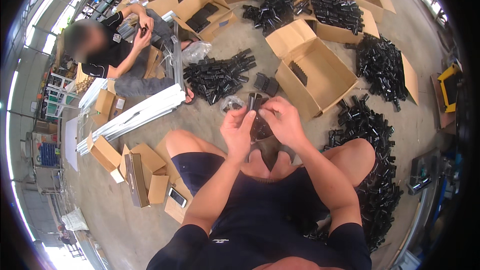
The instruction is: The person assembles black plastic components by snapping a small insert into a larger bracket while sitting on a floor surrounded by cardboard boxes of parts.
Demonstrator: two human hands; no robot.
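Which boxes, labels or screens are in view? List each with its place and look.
Open cardboard box: on the floor ahead of the hands, brown, a black part inside.
Box of black parts: upper left of centre, brown, flaps open, small dark label on its side.
Flat folded cartons: left of the person's knee, brown.
Phone: on cardboard by the left thigh, dark screen.
Left hand and right hand: both grip a black plastic part.
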